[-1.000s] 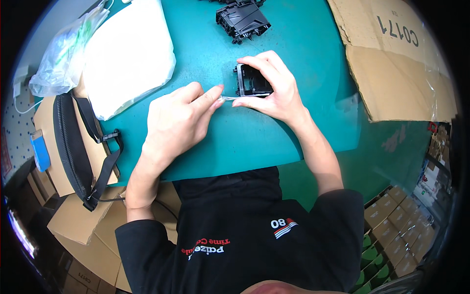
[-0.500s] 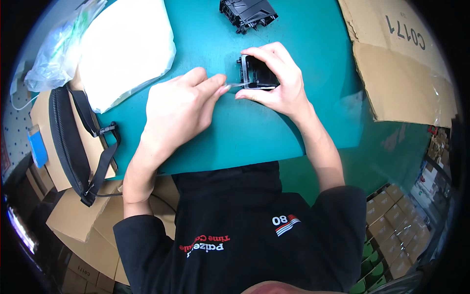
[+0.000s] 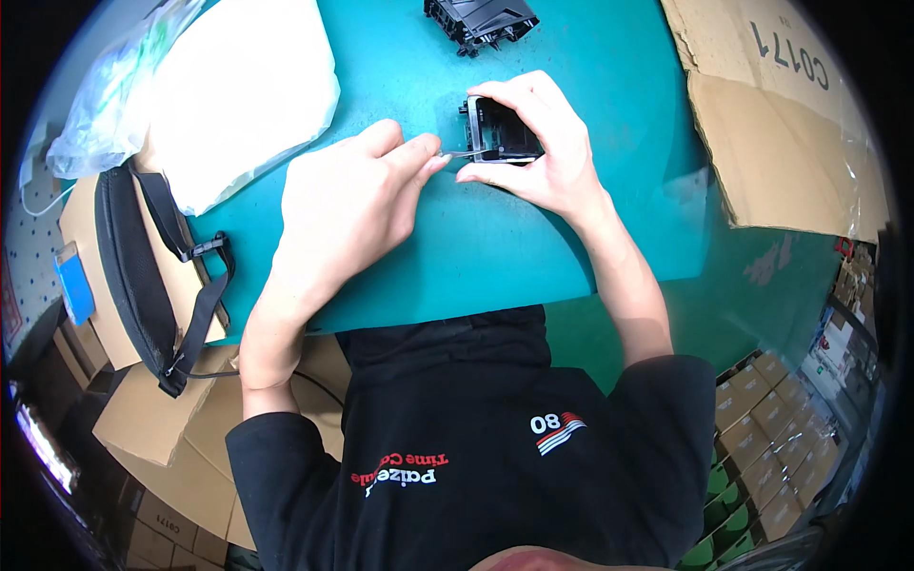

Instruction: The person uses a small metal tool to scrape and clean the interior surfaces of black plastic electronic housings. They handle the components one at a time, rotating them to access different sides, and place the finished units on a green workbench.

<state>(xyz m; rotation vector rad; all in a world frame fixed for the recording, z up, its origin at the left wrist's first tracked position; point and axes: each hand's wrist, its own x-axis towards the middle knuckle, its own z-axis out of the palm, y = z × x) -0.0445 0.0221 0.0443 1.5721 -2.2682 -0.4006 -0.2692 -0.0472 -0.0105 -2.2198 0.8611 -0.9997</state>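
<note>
- The left grip (image 3: 440, 152) is pinching a thin metallic tool (image 3: 466, 153) between thumb and forefinger, with the other fingers curling inward; the exact kind of tool is too small to tell
- The right grip (image 3: 476, 138) is grasping a black housing (image 3: 519, 135), its fingers lying along the far edge and its thumb along the near edge
- The housing is sitting between the two grips' sides of the work, over the green surface (image 3: 457, 257), with its open, pale-rimmed end facing left; whether it is resting on the surface or being held just above, I cannot tell
- The tool is pointing right, its tip showing inside the outline of the opening, near the lower rim; contact with the wall cannot be confirmed
- A second part (image 3: 483, 23), also black, is lying beyond the right grip, apart from it, at the top of the view
- A white package (image 3: 248, 95) is lying at the far left, with a clear bag (image 3: 109, 109) just beside it
- A black belt bag (image 3: 136, 276) is lying on cardboard at the left edge
- A brown carton (image 3: 790, 143) is occupying the right side
</note>
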